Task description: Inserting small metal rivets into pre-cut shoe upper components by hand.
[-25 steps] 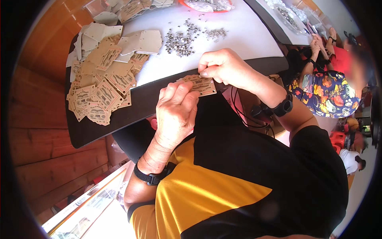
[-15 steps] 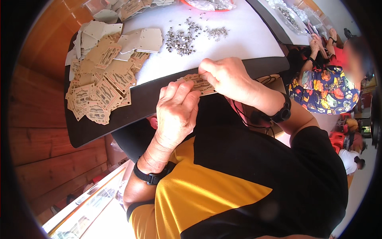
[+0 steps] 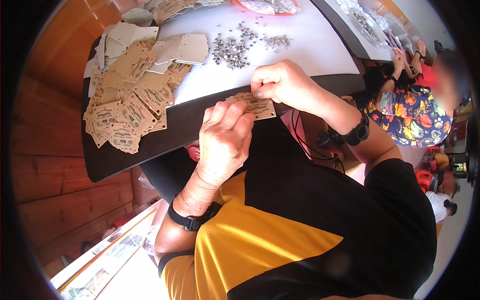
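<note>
My left hand (image 3: 227, 132) is closed on the left part of a tan printed card (image 3: 261, 108) with a scalloped edge and small corner holes. It holds the card at the table's near edge. My right hand (image 3: 285, 85) is closed in a pinch, thumb against forefinger, at the card's upper edge. Whatever sits between those fingertips is too small or hidden to make out. Beyond my hands, small shiny metal studs (image 3: 232, 52) lie scattered on the white table surface, with a smaller cluster of tiny metal pieces (image 3: 276, 42) to their right.
Heaped at the left are more tan printed cards (image 3: 132, 112), with blank pale cards (image 3: 182, 48) behind. A red-rimmed tray (image 3: 267, 7) holds a plastic bag at the far edge. Black cables (image 3: 298, 135) hang below the table. A person in a floral top (image 3: 407, 112) sits at the right.
My right hand has shifted slightly, its fingers lifting and curling at the card's upper edge, so more of the card's face shows. My left hand keeps its grip.
</note>
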`<state>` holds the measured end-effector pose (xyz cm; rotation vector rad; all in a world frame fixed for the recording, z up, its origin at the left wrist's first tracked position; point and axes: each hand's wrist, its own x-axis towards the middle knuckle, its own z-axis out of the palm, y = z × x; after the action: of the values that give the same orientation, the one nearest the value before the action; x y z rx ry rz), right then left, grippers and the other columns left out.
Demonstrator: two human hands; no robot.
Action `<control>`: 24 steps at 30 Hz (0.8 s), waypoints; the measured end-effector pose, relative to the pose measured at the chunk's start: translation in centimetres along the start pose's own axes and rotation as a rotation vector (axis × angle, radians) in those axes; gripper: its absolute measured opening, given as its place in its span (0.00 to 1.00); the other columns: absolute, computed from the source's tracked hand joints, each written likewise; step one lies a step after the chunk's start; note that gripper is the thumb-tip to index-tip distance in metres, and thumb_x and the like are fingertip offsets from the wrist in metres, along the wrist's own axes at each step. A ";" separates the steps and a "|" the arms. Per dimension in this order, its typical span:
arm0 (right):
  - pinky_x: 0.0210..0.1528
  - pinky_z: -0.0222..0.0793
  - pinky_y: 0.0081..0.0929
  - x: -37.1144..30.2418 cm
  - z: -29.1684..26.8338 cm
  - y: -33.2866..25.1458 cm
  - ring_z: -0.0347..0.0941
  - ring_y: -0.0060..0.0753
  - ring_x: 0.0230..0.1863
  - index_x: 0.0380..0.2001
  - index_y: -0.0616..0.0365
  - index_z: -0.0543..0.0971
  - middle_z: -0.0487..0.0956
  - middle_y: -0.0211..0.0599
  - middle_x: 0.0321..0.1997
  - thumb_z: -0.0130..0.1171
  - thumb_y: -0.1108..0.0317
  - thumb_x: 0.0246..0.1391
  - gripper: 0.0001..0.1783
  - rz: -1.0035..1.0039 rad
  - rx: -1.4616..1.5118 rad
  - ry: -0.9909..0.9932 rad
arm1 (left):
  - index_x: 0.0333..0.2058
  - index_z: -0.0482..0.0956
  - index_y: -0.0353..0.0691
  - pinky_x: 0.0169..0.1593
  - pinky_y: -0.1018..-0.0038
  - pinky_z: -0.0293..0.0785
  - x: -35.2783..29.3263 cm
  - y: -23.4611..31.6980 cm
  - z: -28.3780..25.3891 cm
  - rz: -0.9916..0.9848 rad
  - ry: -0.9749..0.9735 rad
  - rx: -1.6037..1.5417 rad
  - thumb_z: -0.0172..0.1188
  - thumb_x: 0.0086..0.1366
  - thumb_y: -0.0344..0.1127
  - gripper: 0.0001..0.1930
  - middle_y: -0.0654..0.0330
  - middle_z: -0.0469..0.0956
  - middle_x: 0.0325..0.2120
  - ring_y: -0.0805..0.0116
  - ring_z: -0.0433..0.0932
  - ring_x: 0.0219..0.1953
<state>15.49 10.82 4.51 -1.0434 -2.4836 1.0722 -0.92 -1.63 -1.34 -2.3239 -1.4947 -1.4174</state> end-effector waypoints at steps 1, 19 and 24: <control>0.21 0.59 0.19 0.2 -0.2 -0.2 0.61 0.13 0.18 0.28 0.60 0.78 0.72 0.24 0.16 0.60 0.77 0.53 0.01 0.000 0.000 -0.004 | 0.33 0.81 0.37 0.44 0.65 0.72 0.0 0.0 0.0 -0.003 0.001 0.001 0.67 0.49 0.23 0.10 0.57 0.79 0.40 0.56 0.77 0.42; 0.10 0.52 0.20 2.5 -1.4 -0.3 0.58 0.15 0.10 0.24 0.64 0.77 0.68 0.28 0.13 0.62 0.76 0.50 0.04 0.284 0.197 -0.213 | 0.33 0.81 0.36 0.47 0.64 0.73 0.5 0.0 0.0 -0.013 -0.027 -0.021 0.67 0.49 0.23 0.11 0.56 0.79 0.40 0.55 0.78 0.46; 0.15 0.55 0.23 1.5 -0.5 -0.9 0.61 0.18 0.13 0.24 0.60 0.76 0.71 0.27 0.14 0.62 0.75 0.51 0.04 0.099 0.020 -0.103 | 0.33 0.81 0.37 0.45 0.64 0.72 0.6 0.3 -0.3 -0.031 -0.030 -0.004 0.67 0.51 0.24 0.09 0.56 0.79 0.40 0.56 0.78 0.44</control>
<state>14.19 11.70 5.47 -1.1442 -2.5176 1.2063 -0.81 -1.55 -0.58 -2.3450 -1.5433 -1.4000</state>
